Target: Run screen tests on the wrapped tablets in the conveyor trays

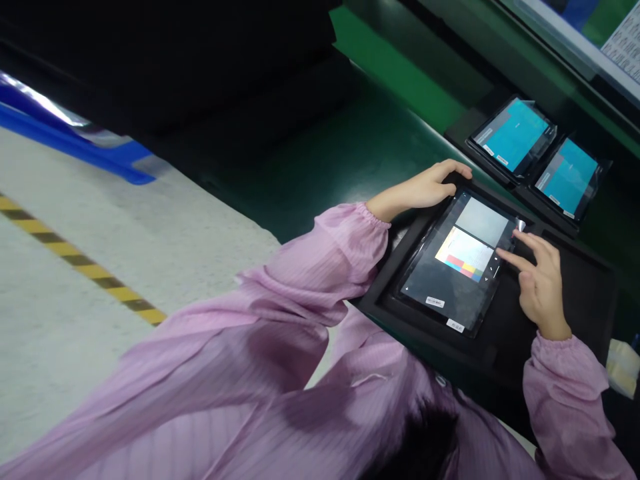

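A tablet point(450, 260) lies face up in a black foam tray point(580, 280) in front of me. Its lit screen shows a grey panel above a picture with coloured blocks, and two white labels sit along its near edge. My left hand point(427, 187) rests at the tablet's far left corner, thumb and fingers apart over the tray's rim. My right hand point(543, 280) hovers at the tablet's right side with its fingers apart. One outstretched fingertip is at the screen's edge, close to small icons; I cannot tell whether it touches.
Two more tablets with blue screens, one point(517, 137) and another point(569, 177), lie in black trays at the back right. The bench top is dark green point(320, 180). A pale block point(623, 367) sits at the right edge. Yellow-black tape point(85, 263) crosses the floor near blue plastic point(100, 157).
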A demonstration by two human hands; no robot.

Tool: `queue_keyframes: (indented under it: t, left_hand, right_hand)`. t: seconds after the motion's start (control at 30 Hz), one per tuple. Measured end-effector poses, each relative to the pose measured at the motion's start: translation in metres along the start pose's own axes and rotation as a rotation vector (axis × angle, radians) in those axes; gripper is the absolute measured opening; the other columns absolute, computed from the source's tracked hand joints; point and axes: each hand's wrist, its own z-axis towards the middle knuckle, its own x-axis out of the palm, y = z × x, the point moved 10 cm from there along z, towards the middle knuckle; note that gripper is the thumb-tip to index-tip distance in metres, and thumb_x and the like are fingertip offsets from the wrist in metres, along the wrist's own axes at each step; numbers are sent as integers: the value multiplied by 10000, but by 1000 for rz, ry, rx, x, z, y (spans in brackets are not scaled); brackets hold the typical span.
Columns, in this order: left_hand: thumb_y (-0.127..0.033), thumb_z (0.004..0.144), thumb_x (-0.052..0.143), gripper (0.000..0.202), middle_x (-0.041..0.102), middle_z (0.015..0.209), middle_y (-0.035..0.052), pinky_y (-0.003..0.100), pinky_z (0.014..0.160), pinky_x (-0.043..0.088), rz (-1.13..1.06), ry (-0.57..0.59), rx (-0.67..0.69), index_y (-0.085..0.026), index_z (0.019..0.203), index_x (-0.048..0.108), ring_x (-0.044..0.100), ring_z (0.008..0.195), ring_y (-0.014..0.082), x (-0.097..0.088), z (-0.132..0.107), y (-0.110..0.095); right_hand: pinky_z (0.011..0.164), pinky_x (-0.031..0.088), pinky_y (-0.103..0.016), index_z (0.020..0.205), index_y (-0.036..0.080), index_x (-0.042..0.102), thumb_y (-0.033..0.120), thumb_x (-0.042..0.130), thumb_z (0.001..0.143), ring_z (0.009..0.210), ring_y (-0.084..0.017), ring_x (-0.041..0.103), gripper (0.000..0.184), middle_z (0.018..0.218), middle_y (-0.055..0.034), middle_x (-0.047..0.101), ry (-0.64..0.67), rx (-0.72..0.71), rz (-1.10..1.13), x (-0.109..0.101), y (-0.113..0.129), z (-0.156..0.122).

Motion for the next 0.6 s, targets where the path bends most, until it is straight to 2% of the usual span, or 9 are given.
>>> queue_keyframes:
  t: [0.1,0.2,0.33,0.47,0.53,0.6]
  left_hand:
    - [-276,680,513,502,644,1416,96,488,1234,414,-4,-2,-3,-248,1173,606,576,1368,296,1,1,2]
    - [-267,685,512,495,639,1416,107,493,1234,409,3,-4,7,-241,1170,608,574,1364,294,1,1,3]
    - [-246,695,503,519,627,1430,119,479,1256,384,32,3,25,-215,1203,606,561,1380,281,2,0,2]
    - [-221,700,495,525,622,1436,94,465,1268,373,67,-3,20,-217,1214,600,548,1395,270,2,-1,2]
    - [-217,716,502,505,635,1419,89,469,1248,395,110,-16,0,-225,1211,605,564,1370,279,0,-2,4]
    - [-226,748,515,459,669,1361,105,483,1203,436,179,-35,-42,-214,1197,608,599,1312,300,-5,-3,7]
  right_hand:
    - [1160,428,-566,1226,256,813,549,239,1154,1377,-327,529,648,1478,-81,625,-104,88,3,-17,-17,-3]
    - [1146,441,-571,1178,220,829,501,248,1158,1343,-321,547,646,1447,-102,639,-160,134,0,-26,-27,-6]
    - [1146,443,-584,1137,231,838,486,255,1158,1332,-320,551,637,1423,-105,650,-172,152,-12,-25,-31,-7]
    - [1147,436,-573,1190,243,816,463,281,1153,1326,-316,571,579,1430,-107,646,-161,134,-19,-20,-34,-6]
    - [1161,414,-577,1253,242,788,467,286,1145,1337,-318,568,560,1439,-110,638,-179,195,-50,-21,-43,-9]
    - [1181,392,-573,1280,236,764,479,316,1126,1348,-315,563,533,1430,-116,640,-252,314,-76,-29,-61,-17]
